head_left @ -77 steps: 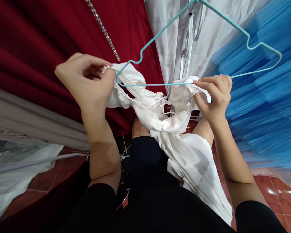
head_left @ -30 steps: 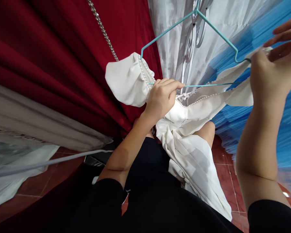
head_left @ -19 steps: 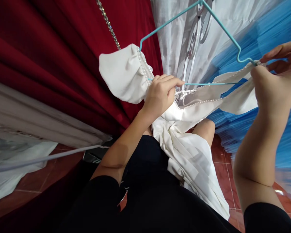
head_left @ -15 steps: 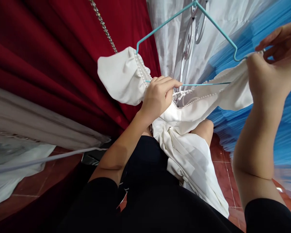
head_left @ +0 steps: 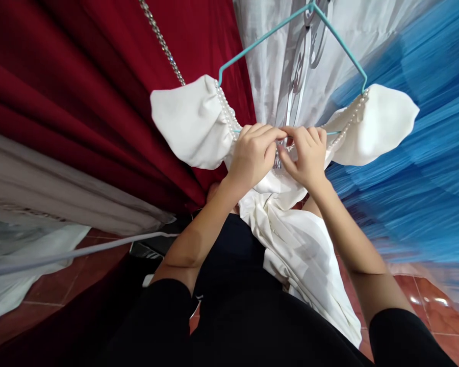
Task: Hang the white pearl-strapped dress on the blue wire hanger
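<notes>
A white dress [head_left: 302, 239] with pearl-edged puffed sleeves hangs on a turquoise hanger [head_left: 265, 38], one sleeve at each end. My left hand [head_left: 254, 153] is closed over the hanger's lower bar, at the neckline near the middle. Right beside it, my right hand [head_left: 306, 153] is closed round the same bar, its fingertips almost meeting those of my left hand. Both hands hide part of the bar and the neckline. The skirt falls in folds over my lap.
Red fabric [head_left: 118, 102] hangs at the left, with a jewelled strand [head_left: 162, 43] on it. Sheer white fabric [head_left: 263, 61] is behind the hanger. Blue tulle [head_left: 416, 178] fills the right side. A pale strap [head_left: 84, 250] crosses the lower left above red floor tiles.
My right hand has let go of the right sleeve and moved left to the bar beside my left hand. The right sleeve now sits on the hanger's right end.
</notes>
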The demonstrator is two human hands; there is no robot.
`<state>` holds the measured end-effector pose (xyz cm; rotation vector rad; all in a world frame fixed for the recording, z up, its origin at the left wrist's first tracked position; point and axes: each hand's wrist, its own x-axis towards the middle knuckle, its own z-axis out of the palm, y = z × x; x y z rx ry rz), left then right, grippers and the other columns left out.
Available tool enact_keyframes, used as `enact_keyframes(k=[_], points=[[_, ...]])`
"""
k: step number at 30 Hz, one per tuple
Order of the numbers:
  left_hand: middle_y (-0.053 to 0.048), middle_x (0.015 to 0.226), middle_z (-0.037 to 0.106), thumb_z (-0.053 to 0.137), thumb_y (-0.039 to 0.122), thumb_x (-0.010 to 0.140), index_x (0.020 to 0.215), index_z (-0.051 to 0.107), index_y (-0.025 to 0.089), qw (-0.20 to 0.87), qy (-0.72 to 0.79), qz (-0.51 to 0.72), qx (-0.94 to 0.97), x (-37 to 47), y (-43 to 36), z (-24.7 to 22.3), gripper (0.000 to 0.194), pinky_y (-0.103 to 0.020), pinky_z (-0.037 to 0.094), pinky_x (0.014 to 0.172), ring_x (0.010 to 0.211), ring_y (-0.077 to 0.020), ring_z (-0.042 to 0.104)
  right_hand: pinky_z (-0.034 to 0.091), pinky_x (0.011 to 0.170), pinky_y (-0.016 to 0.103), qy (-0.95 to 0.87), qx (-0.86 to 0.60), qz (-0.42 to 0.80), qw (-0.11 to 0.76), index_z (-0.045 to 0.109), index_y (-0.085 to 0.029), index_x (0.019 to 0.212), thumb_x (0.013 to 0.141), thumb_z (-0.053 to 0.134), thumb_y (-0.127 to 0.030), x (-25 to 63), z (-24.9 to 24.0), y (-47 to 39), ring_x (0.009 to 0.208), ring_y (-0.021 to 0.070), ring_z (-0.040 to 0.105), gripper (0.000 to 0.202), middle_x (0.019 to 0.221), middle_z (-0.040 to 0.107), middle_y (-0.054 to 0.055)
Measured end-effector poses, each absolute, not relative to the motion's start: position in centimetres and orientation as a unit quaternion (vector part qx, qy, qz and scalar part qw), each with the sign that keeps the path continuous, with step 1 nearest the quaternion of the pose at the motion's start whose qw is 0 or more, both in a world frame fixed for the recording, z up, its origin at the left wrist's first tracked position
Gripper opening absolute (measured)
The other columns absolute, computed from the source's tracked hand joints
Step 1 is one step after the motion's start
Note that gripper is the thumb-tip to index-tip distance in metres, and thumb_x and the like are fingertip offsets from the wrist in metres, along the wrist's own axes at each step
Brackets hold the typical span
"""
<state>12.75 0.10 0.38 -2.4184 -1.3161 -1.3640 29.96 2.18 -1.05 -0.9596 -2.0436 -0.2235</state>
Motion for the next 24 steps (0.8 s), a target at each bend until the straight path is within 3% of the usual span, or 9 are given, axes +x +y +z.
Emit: enact_keyframes(k=[2, 6, 9, 12, 15, 17, 19, 21, 24], points=[[-0.003, 0.105, 0.077, 0.051, 0.007, 0.099, 0.104, 0.071, 0.021, 0.034, -0.415, -0.449, -0.79, 12.8, -0.1, 0.1, 0.025, -0.039, 0.048, 0.09, 0.097, -0.022, 0.068, 0.047, 0.098, 0.046, -0.785, -0.403, -0.108, 0.458, 0.064, -0.024, 0.117, 0.102, 0.049, -0.037, 29.5, -2.5, 2.6, 0.086, 0.0207, 0.061, 0.025, 0.085, 0.066, 0.001], [-0.003, 0.116, 0.076, 0.051, 0.018, 0.104, 0.112, 0.07, 0.024, -0.002, -0.415, -0.45, -0.791, 12.5, -0.7, 0.8, 0.021, -0.042, 0.049, 0.104, 0.109, -0.0216, 0.068, 0.047, 0.097, 0.047, -0.753, -0.413, -0.077, 0.506, 0.062, -0.026, 0.121, 0.104, 0.047, -0.038, 28.3, -1.8, 1.8, 0.086, 0.0212, 0.062, 0.026, 0.091, 0.069, 0.002], [-0.004, 0.119, 0.073, 0.049, 0.023, 0.106, 0.113, 0.07, 0.029, 0.009, -0.426, -0.522, -0.739, 11.5, -1.2, 1.7, 0.023, -0.047, 0.047, 0.112, 0.117, -0.0235, 0.066, 0.046, 0.096, 0.047, -0.736, -0.424, -0.068, 0.524, 0.065, -0.027, 0.111, 0.106, 0.047, -0.038, 27.3, -0.8, 0.9, 0.084, 0.0203, 0.062, 0.022, 0.089, 0.07, 0.001], [-0.003, 0.127, 0.068, 0.061, 0.017, 0.099, 0.112, 0.073, 0.034, 0.139, -0.403, -0.608, -0.67, 9.6, -0.4, 2.3, 0.025, -0.052, 0.041, 0.119, 0.128, -0.0271, 0.058, 0.045, 0.093, 0.043, -0.738, -0.417, -0.065, 0.526, 0.067, -0.027, 0.101, 0.106, 0.049, -0.035, 27.0, -0.7, 0.9, 0.082, 0.0184, 0.061, 0.021, 0.084, 0.07, -0.001], [0.0, 0.139, 0.062, 0.07, -0.001, 0.075, 0.118, 0.071, 0.03, 0.296, -0.383, -0.611, -0.627, 7.1, 1.9, 2.6, 0.053, -0.051, 0.038, 0.125, 0.136, -0.0285, 0.051, 0.044, 0.09, 0.042, -0.75, -0.396, -0.069, 0.525, 0.067, -0.027, 0.1, 0.106, 0.051, -0.032, 27.8, -0.8, 1.5, 0.081, 0.0177, 0.059, 0.018, 0.084, 0.07, -0.002], [0.0, 0.127, 0.067, 0.062, -0.011, 0.069, 0.115, 0.066, 0.022, 0.278, -0.379, -0.617, -0.631, 5.5, 3.6, 2.8, 0.057, -0.039, 0.05, 0.114, 0.123, -0.0217, 0.061, 0.044, 0.089, 0.043, -0.753, -0.402, -0.076, 0.515, 0.067, -0.027, 0.099, 0.106, 0.049, -0.033, 28.5, -0.9, 1.9, 0.081, 0.0182, 0.058, 0.02, 0.083, 0.069, -0.001], [0.001, 0.102, 0.068, 0.049, -0.018, 0.07, 0.103, 0.059, 0.017, 0.196, -0.386, -0.64, -0.635, 4.1, 4.9, 3.0, 0.049, -0.025, 0.058, 0.092, 0.097, -0.0129, 0.068, 0.044, 0.092, 0.045, -0.755, -0.419, -0.076, 0.498, 0.067, -0.027, 0.098, 0.107, 0.045, -0.037, 29.2, -0.8, 2.1, 0.083, 0.0196, 0.059, 0.025, 0.082, 0.067, 0.0], [0.002, 0.087, 0.062, 0.042, -0.022, 0.07, 0.092, 0.055, 0.015, 0.158, -0.4, -0.672, -0.603, 2.9, 5.3, 3.1, 0.045, -0.018, 0.056, 0.078, 0.082, -0.0089, 0.065, 0.044, 0.096, 0.048, -0.762, -0.427, -0.068, 0.482, 0.067, -0.026, 0.098, 0.108, 0.043, -0.039, 29.7, -0.7, 2.1, 0.086, 0.0209, 0.059, 0.029, 0.082, 0.065, 0.002], [0.002, 0.085, 0.058, 0.038, -0.024, 0.068, 0.087, 0.055, 0.014, 0.173, -0.41, -0.713, -0.542, 1.7, 5.2, 2.5, 0.046, -0.016, 0.053, 0.075, 0.079, -0.0077, 0.059, 0.042, 0.101, 0.05, -0.774, -0.432, -0.05, 0.46, 0.066, -0.026, 0.101, 0.107, 0.042, -0.041, 30.3, -0.4, 1.9, 0.091, 0.022, 0.06, 0.029, 0.085, 0.064, 0.003]])
